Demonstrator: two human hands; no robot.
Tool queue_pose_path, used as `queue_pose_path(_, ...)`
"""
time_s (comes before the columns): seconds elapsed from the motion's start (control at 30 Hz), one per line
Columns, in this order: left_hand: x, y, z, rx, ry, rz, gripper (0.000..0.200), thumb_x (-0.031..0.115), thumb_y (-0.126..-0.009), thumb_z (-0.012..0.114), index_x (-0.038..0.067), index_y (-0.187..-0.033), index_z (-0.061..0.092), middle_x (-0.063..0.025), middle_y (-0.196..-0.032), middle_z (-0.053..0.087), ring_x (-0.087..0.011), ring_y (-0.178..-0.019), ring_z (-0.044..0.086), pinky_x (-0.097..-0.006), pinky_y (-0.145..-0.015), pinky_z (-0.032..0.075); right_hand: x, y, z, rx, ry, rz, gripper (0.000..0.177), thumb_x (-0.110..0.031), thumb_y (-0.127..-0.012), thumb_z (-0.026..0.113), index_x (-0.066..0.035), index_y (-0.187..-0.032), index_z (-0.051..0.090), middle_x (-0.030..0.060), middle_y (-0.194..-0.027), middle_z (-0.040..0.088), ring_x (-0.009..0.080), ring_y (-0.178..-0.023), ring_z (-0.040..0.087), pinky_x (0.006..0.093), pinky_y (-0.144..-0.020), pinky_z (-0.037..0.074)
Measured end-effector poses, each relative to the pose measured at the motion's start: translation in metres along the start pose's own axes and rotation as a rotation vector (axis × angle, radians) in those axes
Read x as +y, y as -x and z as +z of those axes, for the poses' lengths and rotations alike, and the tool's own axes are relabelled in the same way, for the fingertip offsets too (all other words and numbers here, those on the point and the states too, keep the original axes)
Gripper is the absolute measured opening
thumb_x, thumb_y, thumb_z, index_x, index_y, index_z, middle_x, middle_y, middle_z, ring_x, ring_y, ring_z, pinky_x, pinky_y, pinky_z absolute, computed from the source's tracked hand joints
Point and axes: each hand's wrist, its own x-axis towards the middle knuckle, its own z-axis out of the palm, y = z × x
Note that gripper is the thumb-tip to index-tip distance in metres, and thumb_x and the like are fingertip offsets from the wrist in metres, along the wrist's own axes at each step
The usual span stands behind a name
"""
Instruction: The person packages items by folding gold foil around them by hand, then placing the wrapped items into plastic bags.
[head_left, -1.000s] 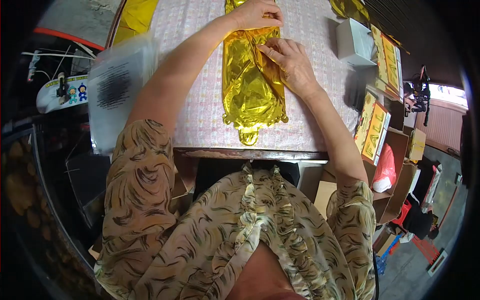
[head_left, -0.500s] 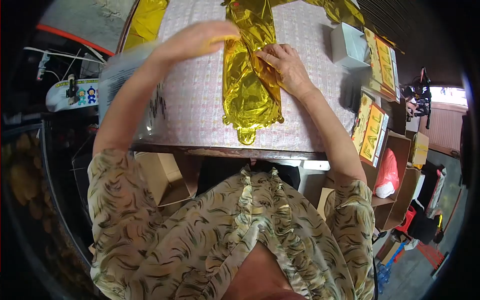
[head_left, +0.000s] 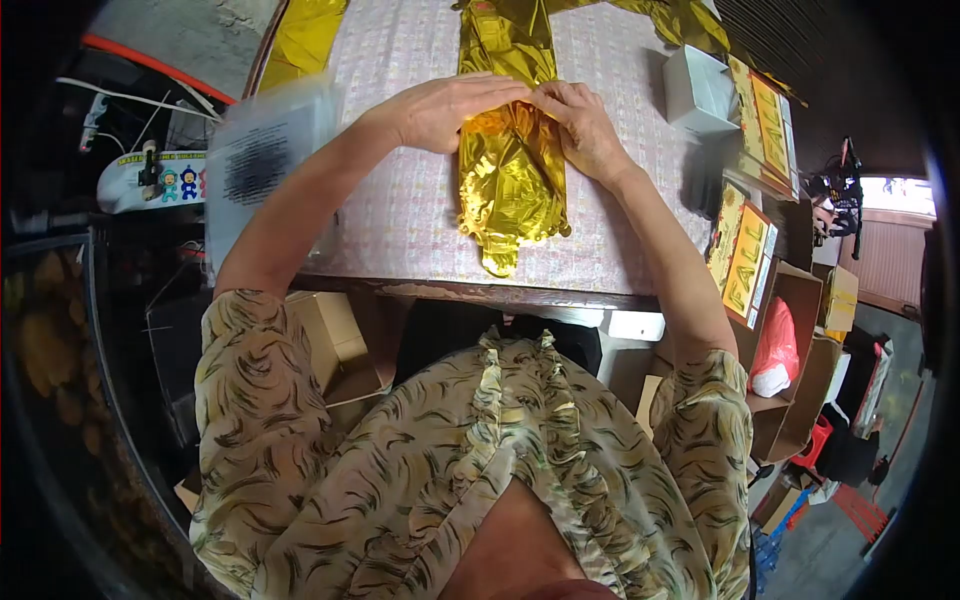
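Observation:
A shiny gold foil balloon [head_left: 512,190] lies flat and creased lengthwise on the cloth-covered table, its small tab end toward me. My left hand [head_left: 445,110] is laid across it from the left, fingers stretched out and close together. At the balloon's right edge, my right hand [head_left: 583,125] has its fingers curled, with the thumb at the foil beside my left fingertips. The foil bunches a little below both hands. Part of the balloon is hidden under the left fingers.
Clear plastic bags [head_left: 265,160] lie at the table's left edge. More gold foil [head_left: 300,45] is at the back left. On the right stand a white box [head_left: 692,95] and boxes lettered FALL [head_left: 748,262]. An open carton [head_left: 335,345] sits below the table.
My left hand has come down from the left onto the foil and lies across it. My right hand stays at the right edge. The foil's near end has straightened and shifted slightly right.

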Motion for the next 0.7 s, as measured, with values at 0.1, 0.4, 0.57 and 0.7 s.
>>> queue_pose_path(0.1,-0.003,0.007,0.008,-0.023,0.122,-0.093,0.083,0.002,-0.081,0.074,0.013,-0.157,0.042,-0.0124,-0.158,0.047,-0.034,-0.145,0.045,-0.0417,-0.122,0.038,0.001,0.002,-0.003,-0.017,-0.07,0.04,0.056,0.007,-0.082,0.064,-0.015,-0.133,0.066,0.0078,-0.131,0.061,0.0319,-0.115,0.056,0.0429,-0.103,0.044)
queue_pose_path(0.4,-0.017,0.017,-0.005,-0.007,0.748,-0.864,0.06,0.02,-0.101,0.064,0.005,-0.154,0.043,-0.0131,-0.146,0.058,-0.0221,-0.131,0.055,-0.036,-0.114,0.043,0.005,-0.005,-0.004,0.067,-0.444,0.32,0.026,-0.005,-0.095,0.066,-0.003,-0.121,0.07,0.0151,-0.117,0.071,0.0295,-0.115,0.064,0.0358,-0.1,0.051)
queue_pose_path(0.57,0.0,-0.007,-0.033,0.04,0.726,-0.853,0.078,0.063,-0.105,0.044,0.005,-0.157,0.041,-0.0087,-0.147,0.057,-0.017,-0.132,0.053,-0.0322,-0.109,0.043,-0.002,-0.013,-0.005,0.127,-0.562,0.468,0.022,-0.01,-0.098,0.069,0.0,-0.117,0.072,0.0092,-0.102,0.076,0.017,-0.092,0.067,0.0307,-0.088,0.054)
queue_pose_path(0.7,-0.015,-0.011,-0.027,0.041,0.902,-0.772,0.074,0.061,-0.107,0.042,0.004,-0.153,0.046,-0.007,-0.145,0.059,-0.0155,-0.13,0.055,-0.0315,-0.109,0.044,-0.004,-0.014,-0.005,0.118,-0.606,0.537,0.02,-0.014,-0.096,0.074,-0.002,-0.113,0.075,0.0066,-0.095,0.077,0.0141,-0.083,0.068,0.0319,-0.081,0.055)
